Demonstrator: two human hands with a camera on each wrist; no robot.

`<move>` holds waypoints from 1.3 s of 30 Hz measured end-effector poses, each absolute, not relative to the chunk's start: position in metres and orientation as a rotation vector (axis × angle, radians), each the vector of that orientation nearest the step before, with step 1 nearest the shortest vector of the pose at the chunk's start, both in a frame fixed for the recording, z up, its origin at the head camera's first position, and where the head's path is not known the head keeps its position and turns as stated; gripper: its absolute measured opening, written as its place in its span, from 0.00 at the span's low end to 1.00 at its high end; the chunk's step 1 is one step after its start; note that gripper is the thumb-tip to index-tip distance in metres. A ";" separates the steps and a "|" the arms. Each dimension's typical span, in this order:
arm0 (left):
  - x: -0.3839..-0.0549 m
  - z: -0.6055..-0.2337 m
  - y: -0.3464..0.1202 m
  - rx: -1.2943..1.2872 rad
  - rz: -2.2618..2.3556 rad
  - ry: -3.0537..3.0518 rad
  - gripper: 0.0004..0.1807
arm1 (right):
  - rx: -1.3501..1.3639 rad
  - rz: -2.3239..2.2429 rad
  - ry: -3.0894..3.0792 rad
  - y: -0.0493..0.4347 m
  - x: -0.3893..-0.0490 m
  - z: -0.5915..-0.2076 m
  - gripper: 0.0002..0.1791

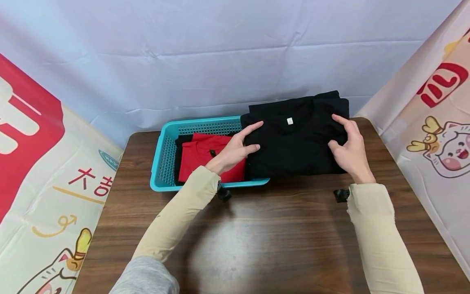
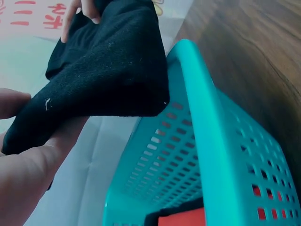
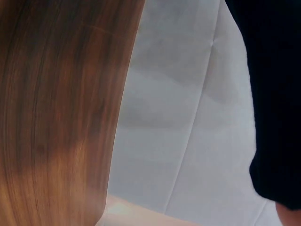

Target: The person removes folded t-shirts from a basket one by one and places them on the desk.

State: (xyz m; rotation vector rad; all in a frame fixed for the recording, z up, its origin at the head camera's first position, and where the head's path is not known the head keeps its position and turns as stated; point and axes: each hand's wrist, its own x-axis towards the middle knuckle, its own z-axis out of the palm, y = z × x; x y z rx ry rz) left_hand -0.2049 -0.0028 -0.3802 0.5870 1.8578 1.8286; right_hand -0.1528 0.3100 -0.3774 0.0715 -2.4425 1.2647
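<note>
A folded black T-shirt (image 1: 297, 147), with a small white label at its neckline, is held level over the right end of a turquoise basket (image 1: 211, 185). My left hand (image 1: 234, 150) grips its left edge, thumb and index finger on top; the left wrist view shows that hand (image 2: 40, 162) wrapped around the fabric's edge. At the opposite side my right hand (image 1: 350, 149) holds the right edge the same way. In the right wrist view, only a dark strip of the shirt (image 3: 277, 94) and a bit of skin appear. Inside the basket lies a folded red T-shirt (image 1: 194, 157).
Dark folded cloth (image 1: 178, 157) shows beneath the red shirt. Basket and hands are over a brown wooden table (image 1: 286, 237). A pale cloth backdrop (image 1: 183, 73) hangs right behind it, with printed cloths at both sides. Black wrist cameras sit under both wrists.
</note>
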 end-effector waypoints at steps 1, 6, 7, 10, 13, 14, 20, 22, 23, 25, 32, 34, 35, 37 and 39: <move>-0.205 -0.380 -0.001 0.586 1.826 1.854 0.36 | 0.066 1.257 -2.444 0.311 -0.153 -0.377 0.39; -0.206 -0.380 0.008 0.587 1.801 1.880 0.35 | 0.040 1.238 -2.465 0.319 -0.152 -0.376 0.39; -0.206 -0.380 0.010 0.590 1.795 1.892 0.35 | 0.034 1.234 -2.470 0.321 -0.151 -0.376 0.39; -0.208 -0.381 0.016 0.598 1.777 1.913 0.34 | 0.014 1.219 -2.479 0.326 -0.150 -0.376 0.39; -0.208 -0.382 0.022 0.594 1.774 1.887 0.34 | -0.006 1.202 -2.475 0.330 -0.149 -0.376 0.39; -0.208 -0.382 0.024 0.588 1.771 1.879 0.34 | -0.013 1.199 -2.473 0.332 -0.149 -0.376 0.39; -0.208 -0.380 0.035 0.547 1.767 1.836 0.34 | -0.050 1.177 -2.470 0.340 -0.148 -0.378 0.39; -0.208 -0.380 0.039 0.536 1.764 1.818 0.34 | -0.065 1.176 -2.472 0.342 -0.148 -0.378 0.39; -0.207 -0.380 0.041 0.532 1.762 1.808 0.34 | -0.072 1.176 -2.475 0.343 -0.148 -0.378 0.39; -0.207 -0.380 0.045 0.522 1.754 1.789 0.34 | -0.084 1.176 -2.478 0.346 -0.148 -0.378 0.39; -0.205 -0.384 0.056 0.493 1.713 1.738 0.34 | -0.084 1.170 -2.518 0.352 -0.145 -0.383 0.38; -0.204 -0.387 0.058 0.492 1.698 1.743 0.34 | -0.091 1.171 -2.525 0.352 -0.144 -0.386 0.38; -0.204 -0.388 0.059 0.491 1.695 1.744 0.34 | -0.096 1.171 -2.526 0.352 -0.144 -0.388 0.38; -0.204 -0.390 0.061 0.480 1.694 1.748 0.34 | -0.107 1.169 -2.527 0.353 -0.144 -0.391 0.38; -0.203 -0.391 0.062 0.464 1.701 1.753 0.34 | -0.120 1.171 -2.532 0.354 -0.144 -0.395 0.38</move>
